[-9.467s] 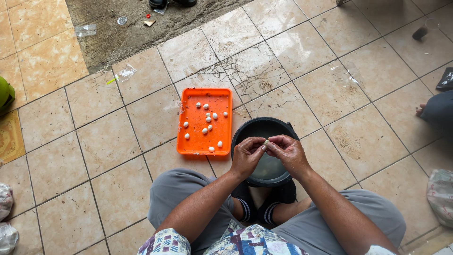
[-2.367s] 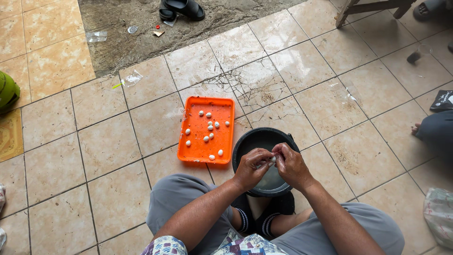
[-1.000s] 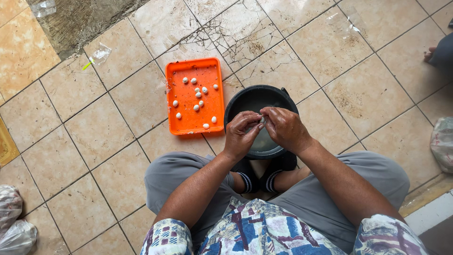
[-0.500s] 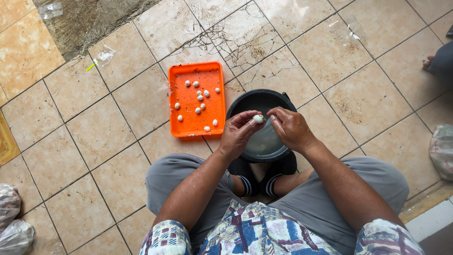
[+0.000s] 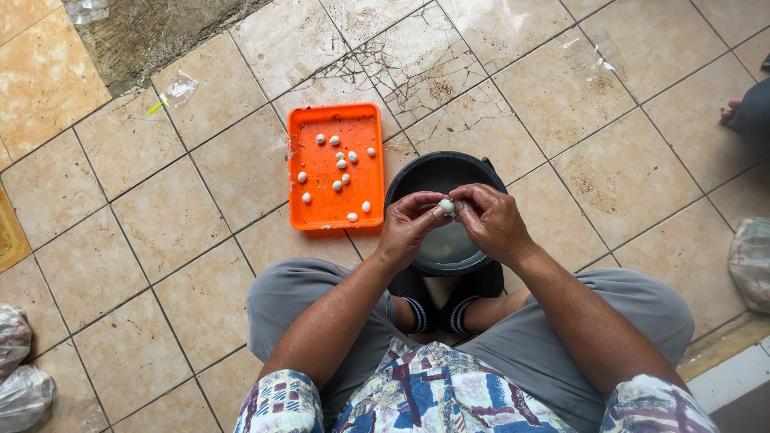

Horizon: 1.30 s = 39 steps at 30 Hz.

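Note:
I sit on a tiled floor with a black bucket [image 5: 433, 172] between my feet. My left hand [image 5: 407, 228] and my right hand [image 5: 491, 223] meet above the bucket and pinch one small white round piece [image 5: 446, 206] between their fingertips. To the left of the bucket lies an orange rectangular tray [image 5: 321, 204] holding several similar small white pieces [image 5: 342, 163]. The bucket holds some pale liquid, partly hidden by my hands.
Another person's foot [image 5: 731, 112] shows at the right edge. Plastic bags lie at the lower left [image 5: 20, 377] and at the right [image 5: 752, 261]. A rough concrete strip [image 5: 152, 32] with plastic scraps runs along the top left. A raised step edge [image 5: 734, 369] sits at lower right.
The camera view shifted as my head moved. My hands stay over the bucket, working the white piece; half a second ago it sat in my left fingertips, now both hands pinch it.

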### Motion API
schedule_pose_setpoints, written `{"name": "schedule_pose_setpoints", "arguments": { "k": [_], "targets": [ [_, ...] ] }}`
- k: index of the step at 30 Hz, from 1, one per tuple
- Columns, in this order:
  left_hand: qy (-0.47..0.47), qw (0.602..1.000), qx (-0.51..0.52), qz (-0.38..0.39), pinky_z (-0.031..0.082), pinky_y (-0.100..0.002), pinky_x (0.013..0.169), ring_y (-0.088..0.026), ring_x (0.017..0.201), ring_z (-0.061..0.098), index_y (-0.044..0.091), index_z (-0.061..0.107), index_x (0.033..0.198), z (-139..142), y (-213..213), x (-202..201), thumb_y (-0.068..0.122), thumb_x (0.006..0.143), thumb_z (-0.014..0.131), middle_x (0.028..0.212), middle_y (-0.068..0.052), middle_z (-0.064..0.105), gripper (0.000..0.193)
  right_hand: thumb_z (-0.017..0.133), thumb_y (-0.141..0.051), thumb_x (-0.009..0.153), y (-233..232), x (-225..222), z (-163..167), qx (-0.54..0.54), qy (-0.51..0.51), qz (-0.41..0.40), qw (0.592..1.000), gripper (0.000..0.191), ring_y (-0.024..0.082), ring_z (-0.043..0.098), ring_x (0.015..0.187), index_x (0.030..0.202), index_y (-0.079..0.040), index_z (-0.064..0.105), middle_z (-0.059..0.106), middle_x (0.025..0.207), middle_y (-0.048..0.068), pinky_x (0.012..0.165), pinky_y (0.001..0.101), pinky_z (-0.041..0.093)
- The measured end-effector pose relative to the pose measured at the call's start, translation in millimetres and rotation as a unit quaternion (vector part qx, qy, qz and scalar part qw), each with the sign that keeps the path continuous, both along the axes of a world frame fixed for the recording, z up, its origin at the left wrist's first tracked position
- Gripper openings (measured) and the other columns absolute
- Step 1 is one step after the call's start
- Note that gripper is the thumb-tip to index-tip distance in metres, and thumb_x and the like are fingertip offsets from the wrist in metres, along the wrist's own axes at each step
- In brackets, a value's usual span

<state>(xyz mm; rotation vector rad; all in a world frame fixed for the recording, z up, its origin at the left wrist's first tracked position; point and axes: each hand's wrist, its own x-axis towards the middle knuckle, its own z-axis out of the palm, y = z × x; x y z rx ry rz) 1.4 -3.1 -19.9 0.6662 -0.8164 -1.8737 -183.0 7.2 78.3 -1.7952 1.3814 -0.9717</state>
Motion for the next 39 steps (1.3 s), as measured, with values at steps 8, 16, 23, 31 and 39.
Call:
{"name": "schedule_pose_setpoints", "arguments": {
  "k": [8, 16, 23, 31, 39],
  "targets": [
    [0.070, 0.995, 0.074, -0.007, 0.060, -0.037, 0.098, -0.022, 0.109, 0.070, -0.001, 0.064, 0.124, 6, 1, -1, 0.006, 0.103, 0.065, 0.118, -0.014, 0.070, 0.022, 0.056, -0.002, 0.101, 1, 6, -3, 0.124, -0.041, -0.025, 0.991, 0.011, 0.020, 0.072, 0.081, 0.110, -0.001, 0.061, 0.070, 0.098, 0.014, 0.073, 0.0318, 0.059],
    [0.120, 0.988, 0.093, -0.021, 0.059, -0.036, 0.094, -0.021, 0.107, 0.068, 0.002, 0.064, 0.125, 14, -5, 5, 0.007, 0.103, 0.064, 0.116, -0.011, 0.068, 0.022, 0.054, 0.002, 0.098, -8, -5, -9, 0.083, -0.042, -0.035, 0.995, 0.016, 0.014, 0.071, 0.089, 0.107, 0.003, 0.067, 0.069, 0.105, 0.009, 0.080, 0.0288, 0.059],
    [0.061, 0.994, 0.082, -0.031, 0.059, -0.034, 0.091, -0.019, 0.104, 0.069, 0.000, 0.066, 0.126, 3, -2, -1, 0.009, 0.103, 0.066, 0.115, -0.011, 0.071, 0.025, 0.070, -0.012, 0.096, -7, -11, -13, 0.170, -0.118, 0.026, 0.978, 0.018, 0.011, 0.070, 0.090, 0.108, 0.001, 0.070, 0.074, 0.098, 0.007, 0.079, 0.0273, 0.059],
    [0.038, 0.996, 0.077, -0.039, 0.061, -0.032, 0.089, -0.018, 0.099, 0.071, -0.002, 0.067, 0.126, -2, -9, -6, 0.012, 0.101, 0.069, 0.112, -0.012, 0.073, 0.029, 0.062, -0.011, 0.098, -10, -4, -13, 0.142, -0.078, 0.002, 0.987, 0.014, 0.014, 0.074, 0.086, 0.107, -0.002, 0.069, 0.076, 0.094, 0.009, 0.074, 0.0290, 0.061],
    [0.037, 0.994, 0.101, -0.031, 0.062, -0.031, 0.086, -0.016, 0.094, 0.070, 0.000, 0.066, 0.125, -6, -10, -11, 0.015, 0.100, 0.069, 0.110, -0.010, 0.072, 0.029, 0.058, -0.003, 0.097, -11, 5, -24, 0.024, 0.053, -0.040, 0.998, 0.008, 0.023, 0.071, 0.077, 0.104, -0.003, 0.059, 0.071, 0.088, 0.013, 0.068, 0.0363, 0.056]
  ]
}}
